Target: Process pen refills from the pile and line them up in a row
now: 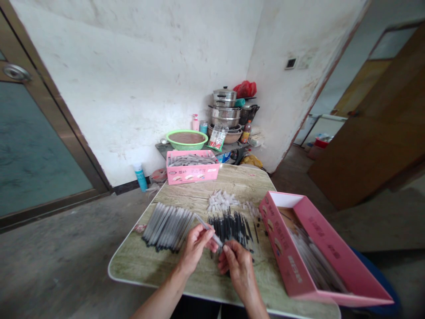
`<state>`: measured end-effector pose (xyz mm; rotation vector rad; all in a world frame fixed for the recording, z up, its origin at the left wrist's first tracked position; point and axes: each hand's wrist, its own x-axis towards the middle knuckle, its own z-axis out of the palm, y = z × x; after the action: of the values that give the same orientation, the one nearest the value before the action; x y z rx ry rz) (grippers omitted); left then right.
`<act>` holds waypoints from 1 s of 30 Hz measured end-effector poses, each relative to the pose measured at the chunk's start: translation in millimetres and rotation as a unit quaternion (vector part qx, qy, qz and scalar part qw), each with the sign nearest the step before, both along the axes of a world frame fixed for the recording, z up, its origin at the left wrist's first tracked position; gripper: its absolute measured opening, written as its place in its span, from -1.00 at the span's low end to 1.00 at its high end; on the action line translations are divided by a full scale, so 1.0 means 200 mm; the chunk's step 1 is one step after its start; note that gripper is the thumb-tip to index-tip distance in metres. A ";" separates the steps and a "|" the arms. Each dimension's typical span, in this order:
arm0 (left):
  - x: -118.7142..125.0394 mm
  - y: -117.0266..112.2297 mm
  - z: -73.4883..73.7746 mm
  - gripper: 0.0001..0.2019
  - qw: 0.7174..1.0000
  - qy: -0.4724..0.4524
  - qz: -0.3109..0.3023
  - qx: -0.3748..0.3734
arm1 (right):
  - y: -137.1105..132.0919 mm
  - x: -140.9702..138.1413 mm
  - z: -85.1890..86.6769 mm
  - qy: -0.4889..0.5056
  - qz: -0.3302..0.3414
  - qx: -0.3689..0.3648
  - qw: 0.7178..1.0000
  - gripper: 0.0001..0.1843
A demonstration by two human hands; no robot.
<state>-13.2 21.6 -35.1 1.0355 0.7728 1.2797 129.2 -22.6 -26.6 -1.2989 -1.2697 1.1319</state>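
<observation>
A translucent pen barrel [206, 225] slants across the middle of the table, held between both hands. My left hand [196, 241] grips it along its length, thumb on top. At its lower end my right hand [236, 261] pinches with thumb and forefinger; any small part there is hidden by the fingers. Left of my hands lies a row of similar barrels with dark ends [168, 228]. Just beyond my right hand is a pile of thin black refill-like sticks [230, 228]. Behind that sits a heap of small whitish translucent caps [222, 200].
A pink box [192, 173] full of pen barrels stands at the table's far edge. Another open pink box [282, 252], holding clear tubes, rests at the right edge. Behind are a green basin [186, 145] and stacked steel pots [226, 113]. A blue spray can [140, 178] stands left.
</observation>
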 end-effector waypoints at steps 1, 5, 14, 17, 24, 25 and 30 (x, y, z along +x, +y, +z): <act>0.00 0.00 0.00 -0.77 1.000 0.001 0.001 0.000 | 0.00 0.00 0.01 0.016 0.008 -0.006 1.000 -0.58; 0.00 0.00 0.00 -0.77 1.000 -0.001 0.007 -0.001 | 0.00 0.00 0.01 0.063 0.015 -0.018 0.998 -0.54; 0.00 0.00 0.00 -0.78 1.000 -0.013 -0.003 -0.014 | -0.01 -0.01 -0.01 0.051 0.007 -0.024 0.998 -0.56; 0.00 0.00 0.00 -0.78 1.000 -0.014 -0.003 -0.012 | -0.02 -0.01 0.00 0.041 0.015 -0.048 0.998 -0.47; 0.00 0.00 0.00 -0.78 1.000 -0.018 -0.006 -0.013 | -0.02 -0.01 0.01 0.059 -0.021 -0.039 0.997 -0.59; 0.00 0.00 0.00 -0.78 1.000 -0.019 -0.006 -0.013 | -0.02 -0.01 0.01 0.054 -0.015 -0.036 0.998 -0.58; 0.00 -0.01 0.00 -0.75 1.000 -0.018 -0.006 -0.014 | -0.02 -0.02 0.03 0.041 -0.002 -0.063 0.997 -0.47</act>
<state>-12.4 20.5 -34.2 0.9901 0.7539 1.2702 125.7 -26.5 -21.6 -1.3322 -1.1512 1.2658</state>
